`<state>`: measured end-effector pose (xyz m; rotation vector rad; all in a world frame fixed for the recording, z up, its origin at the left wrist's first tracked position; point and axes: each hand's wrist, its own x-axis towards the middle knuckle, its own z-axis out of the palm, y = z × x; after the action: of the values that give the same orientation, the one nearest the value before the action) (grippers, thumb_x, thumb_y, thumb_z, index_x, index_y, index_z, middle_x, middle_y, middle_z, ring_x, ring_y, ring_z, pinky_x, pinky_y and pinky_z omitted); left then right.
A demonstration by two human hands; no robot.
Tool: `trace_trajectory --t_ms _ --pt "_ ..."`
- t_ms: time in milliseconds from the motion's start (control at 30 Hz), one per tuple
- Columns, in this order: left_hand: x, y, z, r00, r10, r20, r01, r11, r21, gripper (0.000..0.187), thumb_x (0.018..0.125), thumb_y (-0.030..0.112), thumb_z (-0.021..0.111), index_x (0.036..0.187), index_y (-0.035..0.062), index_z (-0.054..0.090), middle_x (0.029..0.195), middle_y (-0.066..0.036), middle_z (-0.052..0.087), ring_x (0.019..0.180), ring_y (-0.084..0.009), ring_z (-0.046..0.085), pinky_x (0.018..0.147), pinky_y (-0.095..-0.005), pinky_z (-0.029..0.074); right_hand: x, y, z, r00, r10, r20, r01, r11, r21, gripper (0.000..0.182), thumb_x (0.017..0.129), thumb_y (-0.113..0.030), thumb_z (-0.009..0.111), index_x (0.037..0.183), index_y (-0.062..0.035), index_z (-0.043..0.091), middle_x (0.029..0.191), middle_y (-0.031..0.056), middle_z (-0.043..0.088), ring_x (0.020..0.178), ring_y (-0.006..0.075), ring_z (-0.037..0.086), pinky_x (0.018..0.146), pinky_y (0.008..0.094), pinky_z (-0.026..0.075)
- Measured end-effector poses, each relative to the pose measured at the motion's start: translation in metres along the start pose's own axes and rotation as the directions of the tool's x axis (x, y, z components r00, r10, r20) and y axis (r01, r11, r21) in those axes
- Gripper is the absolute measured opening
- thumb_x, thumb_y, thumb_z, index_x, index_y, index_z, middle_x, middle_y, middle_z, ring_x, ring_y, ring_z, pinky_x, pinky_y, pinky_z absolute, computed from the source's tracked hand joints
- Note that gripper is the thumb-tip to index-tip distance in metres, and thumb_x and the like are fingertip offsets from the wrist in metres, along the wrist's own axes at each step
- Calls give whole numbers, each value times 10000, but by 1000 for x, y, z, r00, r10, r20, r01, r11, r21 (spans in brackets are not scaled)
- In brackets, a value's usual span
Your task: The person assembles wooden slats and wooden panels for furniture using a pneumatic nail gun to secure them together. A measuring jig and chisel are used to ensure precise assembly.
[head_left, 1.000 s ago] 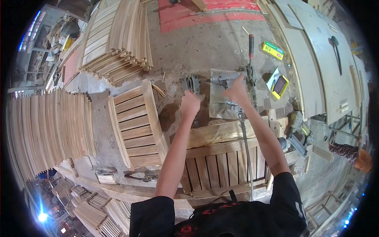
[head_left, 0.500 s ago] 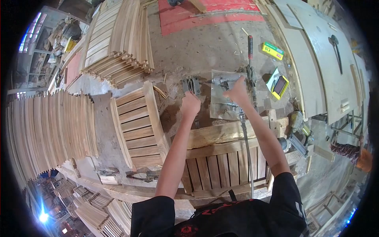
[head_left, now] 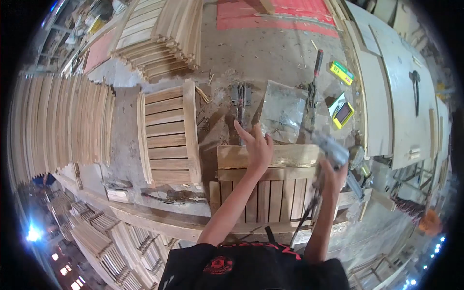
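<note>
1. Gripping the tool (head_left: 332, 149) firmly is the main point: the right hand (head_left: 334, 174) is closed around it, and the tool's blurred body sits just ahead of the knuckles. A straight, relaxed wrist should steady it best.
2. Watch its narrow end, which seems to point forward and leftward, to the far side of the board (head_left: 292, 157); angle it away from the left hand (head_left: 261, 149).
3. The left hand is empty, fingers spread, above the board; whether it touches the wood I cannot tell. Tuck the fingers clear of the tool's line.
4. Give the hose (head_left: 306, 216) slack. It trails from below the right hand toward the body, across the slats (head_left: 275, 199) between the forearms, and could snag there.
5. Mind the nail gun (head_left: 355, 185) just right of the right hand; a wide swing could knock it.
6. Use slow movements near the clamp (head_left: 240, 94) ahead of the left hand and the plastic sheet (head_left: 285, 108) ahead of and between both hands.
</note>
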<state>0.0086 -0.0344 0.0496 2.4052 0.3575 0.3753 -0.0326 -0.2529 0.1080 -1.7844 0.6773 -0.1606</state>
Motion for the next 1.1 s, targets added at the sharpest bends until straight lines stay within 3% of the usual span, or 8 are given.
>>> trace_trajectory --t_ms 167,333,433,667,867,900,967,1100 --pt "-24 8 30 986 117 -120 -119 993 -8 353 854 51 625 1162 -45 481 1375 -342 352 1219 -467 439 984 -528 407 -57 8 -75 985 171 -39 -168 983 71 539 759 -163 814 1211 -39 548 987 64 626 764 151 607 650 290 524" --pt "-20 -5 84 972 22 232 -37 998 58 387 813 65 665 1144 -18 483 1206 -254 431 1101 -439 498 883 -499 492 -72 3 -84 968 242 -62 -232 963 136 484 769 -193 804 1142 -38 537 888 73 607 575 157 585 433 295 509" --pt "-15 -5 101 968 14 252 -54 987 150 215 867 69 580 1062 5 514 1093 -201 492 1004 -387 557 813 -465 524 -66 16 -88 991 119 -65 -110 986 123 524 760 -185 803 1171 -29 520 898 76 609 583 156 579 454 285 497" --pt "-9 -12 118 915 -13 402 -108 955 276 127 882 62 557 996 7 557 965 -186 579 906 -366 632 687 -439 566 -74 -24 -58 958 286 -6 -280 943 179 559 775 -111 780 1257 -38 506 900 59 616 578 139 567 456 265 475" --pt "-2 -52 134 943 218 250 -196 974 -112 187 831 59 605 987 -35 562 907 -193 615 708 -296 671 523 -396 534 -75 -26 -58 948 318 29 -318 928 194 507 775 -96 772 1221 -34 540 900 45 620 650 125 584 500 280 498" --pt "2 -52 128 931 86 356 5 969 -248 188 825 56 597 985 -37 564 868 -176 609 693 -277 663 524 -381 524 -74 -21 -60 960 281 9 -276 939 205 503 774 -102 772 1215 -34 541 896 43 617 647 128 586 507 281 501" --pt "14 -50 119 799 -108 592 421 804 -420 192 814 50 582 982 -42 569 790 -143 598 664 -240 647 526 -350 502 -69 -5 -66 979 200 -32 -188 956 225 495 773 -113 772 1204 -34 542 887 41 610 641 132 589 520 283 507" --pt "25 -44 97 506 -93 858 859 -39 -511 135 836 13 483 896 -9 601 751 -74 551 644 -168 557 546 -309 461 -70 -10 -89 968 252 17 -246 922 299 457 764 -199 784 1128 -52 552 860 55 587 622 174 589 498 317 500"
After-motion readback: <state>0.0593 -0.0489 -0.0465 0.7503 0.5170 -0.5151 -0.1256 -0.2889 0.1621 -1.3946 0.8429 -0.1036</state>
